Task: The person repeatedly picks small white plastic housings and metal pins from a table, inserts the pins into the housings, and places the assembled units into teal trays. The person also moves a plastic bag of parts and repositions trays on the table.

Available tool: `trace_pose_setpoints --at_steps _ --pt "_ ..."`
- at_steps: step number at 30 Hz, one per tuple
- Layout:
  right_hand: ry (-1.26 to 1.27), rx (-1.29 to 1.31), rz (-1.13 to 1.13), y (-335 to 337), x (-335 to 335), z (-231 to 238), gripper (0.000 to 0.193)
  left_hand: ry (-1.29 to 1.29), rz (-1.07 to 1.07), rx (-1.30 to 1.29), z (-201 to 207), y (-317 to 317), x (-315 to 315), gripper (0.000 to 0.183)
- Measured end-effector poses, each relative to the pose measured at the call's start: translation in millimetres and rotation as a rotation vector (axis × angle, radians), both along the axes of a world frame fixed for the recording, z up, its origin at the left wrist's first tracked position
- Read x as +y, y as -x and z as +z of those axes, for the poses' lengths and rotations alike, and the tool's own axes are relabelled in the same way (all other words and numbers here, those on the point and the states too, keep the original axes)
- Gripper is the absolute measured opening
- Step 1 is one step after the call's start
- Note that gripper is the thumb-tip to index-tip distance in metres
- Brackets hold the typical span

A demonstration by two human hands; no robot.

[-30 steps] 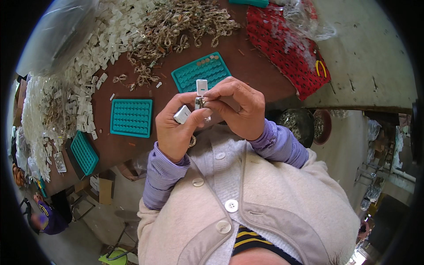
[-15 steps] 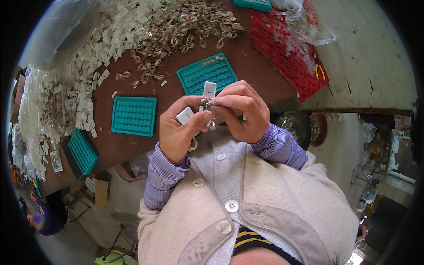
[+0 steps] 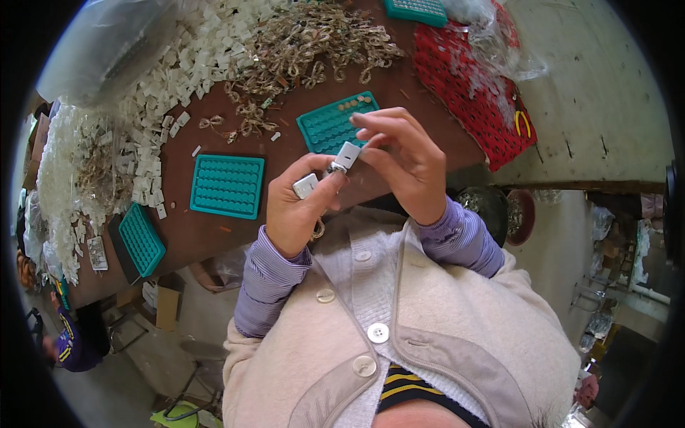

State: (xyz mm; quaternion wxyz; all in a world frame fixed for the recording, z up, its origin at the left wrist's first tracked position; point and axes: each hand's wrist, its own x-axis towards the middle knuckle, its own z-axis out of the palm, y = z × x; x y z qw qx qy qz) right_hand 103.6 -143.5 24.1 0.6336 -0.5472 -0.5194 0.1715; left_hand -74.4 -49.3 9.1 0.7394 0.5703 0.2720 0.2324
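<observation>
A brown worktable [image 3: 187, 239] in a cluttered workroom carries a bank of small white pieces [image 3: 185, 60] and a heap of coiled pale wires [image 3: 314, 43], with a red cloth [image 3: 457, 85] at right and a yellow-handled tool [image 3: 524, 123] at its edge. Near the table's close side, a worker's left hand [image 3: 291, 210] pinches a small white casing [image 3: 347, 154] between thumb and fingers, flat end angled up and outward, probably so that the metal part [image 3: 336, 168] at its base faces the other hand. A second white casing [image 3: 305, 186] is tucked against the left fingers, perhaps to spare a reach, and a loop of wire [image 3: 318, 229] hangs below. The right hand [image 3: 414, 167] is loosely spread, nothing clearly seen between its parted fingertips. A teal tray [image 3: 314, 130] bearing a few round discs [image 3: 354, 104] lies just beyond, seemingly set close for easy access. The pinched casing projects past the left thumb tip, just left of the right thumb, though whether they touch cannot be told
</observation>
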Motion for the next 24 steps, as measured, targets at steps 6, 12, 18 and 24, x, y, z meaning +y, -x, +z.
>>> trace_pose_setpoints --at_steps 6,12,18,24 --pt "-0.063 -0.402 -0.154 -16.8 -16.4 2.1 0.019 0.177 -0.103 -0.05 7.4 -13.6 -10.0 0.019" --pt "-0.119 -0.473 -0.292 -29.0 -36.0 6.2 0.025 0.202 -0.162 -0.168 10.9 -40.6 -17.9 0.018" --pt "-0.188 -0.379 -0.205 -48.8 -53.4 -5.3 0.028 0.242 -0.168 -0.173 7.8 -79.3 -20.2 0.016" --pt "-0.079 -0.485 -0.345 -77.0 -69.3 -17.4 0.033 0.38 -0.326 -0.054 -1.3 -123.6 -26.8 0.016"
